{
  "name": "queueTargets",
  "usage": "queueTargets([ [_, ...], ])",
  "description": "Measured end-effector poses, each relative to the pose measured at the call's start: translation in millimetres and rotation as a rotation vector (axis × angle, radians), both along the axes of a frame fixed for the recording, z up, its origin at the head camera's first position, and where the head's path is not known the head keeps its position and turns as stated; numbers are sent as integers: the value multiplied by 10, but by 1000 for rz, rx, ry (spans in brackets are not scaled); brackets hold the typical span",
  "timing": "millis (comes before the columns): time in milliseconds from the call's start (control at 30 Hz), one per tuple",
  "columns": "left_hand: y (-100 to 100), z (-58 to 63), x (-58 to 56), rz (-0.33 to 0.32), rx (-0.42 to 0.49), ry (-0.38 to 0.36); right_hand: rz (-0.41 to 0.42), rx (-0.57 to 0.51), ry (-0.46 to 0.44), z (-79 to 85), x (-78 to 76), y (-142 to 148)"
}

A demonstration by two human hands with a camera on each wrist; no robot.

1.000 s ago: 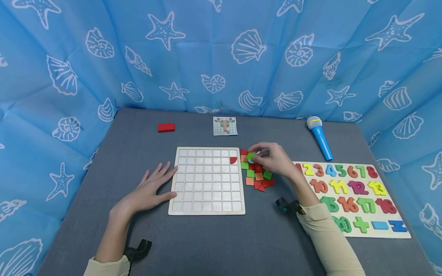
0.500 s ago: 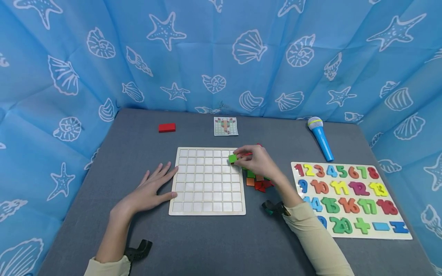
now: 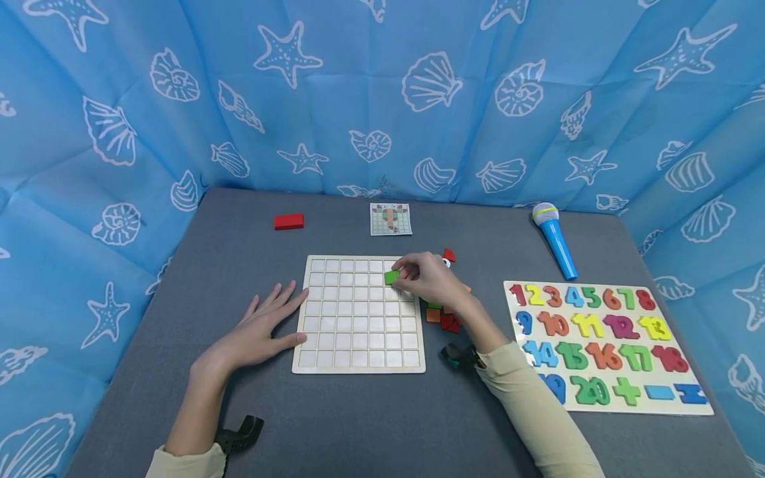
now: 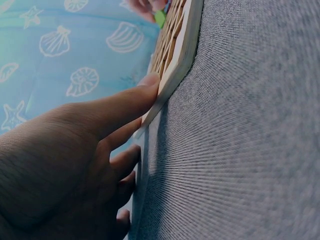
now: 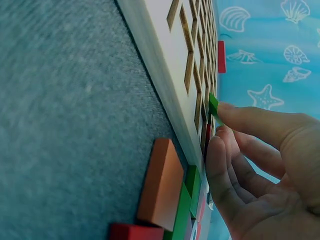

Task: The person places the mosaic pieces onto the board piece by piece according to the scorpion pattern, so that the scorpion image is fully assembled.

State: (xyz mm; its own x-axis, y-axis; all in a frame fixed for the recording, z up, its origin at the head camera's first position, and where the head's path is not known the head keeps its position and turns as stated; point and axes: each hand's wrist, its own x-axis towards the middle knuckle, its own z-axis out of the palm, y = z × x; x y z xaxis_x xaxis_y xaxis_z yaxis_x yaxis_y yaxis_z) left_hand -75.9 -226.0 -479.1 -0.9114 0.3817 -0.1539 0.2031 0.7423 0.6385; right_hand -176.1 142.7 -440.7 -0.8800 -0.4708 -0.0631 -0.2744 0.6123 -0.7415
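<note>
A pale wooden grid board [image 3: 358, 325] lies flat on the grey table. My right hand [image 3: 425, 277] is over the board's upper right, pinching a green tile [image 3: 391, 277] between thumb and fingers. In the right wrist view the green tile [image 5: 213, 105] stands tilted at the grid's cells, with a red piece [image 5: 208, 137] in the board just nearer. My left hand [image 3: 254, 338] has its fingers spread, the thumb and index tips touching the board's left edge. The left wrist view shows that thumb [image 4: 135, 102] against the rim.
Right of the board, partly hidden by my right hand, lie several loose pieces, among them an orange tile [image 3: 433, 315]. Farther back are a pattern card [image 3: 391, 219] and a red block [image 3: 289, 221]. A number puzzle [image 3: 621, 392] and a toy microphone [image 3: 556, 242] occupy the right side.
My right hand has moved left from the loose pieces to the board, carrying the green tile to a cell in the second row. My left hand has stayed put.
</note>
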Motion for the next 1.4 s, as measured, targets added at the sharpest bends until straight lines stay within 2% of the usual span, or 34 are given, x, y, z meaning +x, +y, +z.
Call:
queueTargets([
  [367, 0, 1, -7, 8, -32, -33, 9, 60, -24, 13, -8, -23],
  [467, 3, 2, -5, -1, -28, -19, 14, 65, -17, -1, -6, -25],
  [633, 5, 8, 12, -6, 11, 18, 28, 43, -11, -5, -3, -13],
  [733, 20, 59, 19, -4, 15, -1, 26, 8, -16, -2, -7, 33],
  [867, 43, 132, 18, 4, 4, -39, -14, -37, -19, 1, -26, 129],
  [1000, 10, 24, -7, 13, -21, -36, -72, -38, -6, 15, -53, 246],
  [1167, -5, 5, -11, 7, -24, -36, -172, -25, 3, 22, -106, 456],
  [1233, 11, 48, 5, 3, 6, -24, -211, -17, 11, 15, -133, 552],
  [1400, -11, -21, 3, -10, 34, 8, -298, 22, 54, -57, -216, 750],
])
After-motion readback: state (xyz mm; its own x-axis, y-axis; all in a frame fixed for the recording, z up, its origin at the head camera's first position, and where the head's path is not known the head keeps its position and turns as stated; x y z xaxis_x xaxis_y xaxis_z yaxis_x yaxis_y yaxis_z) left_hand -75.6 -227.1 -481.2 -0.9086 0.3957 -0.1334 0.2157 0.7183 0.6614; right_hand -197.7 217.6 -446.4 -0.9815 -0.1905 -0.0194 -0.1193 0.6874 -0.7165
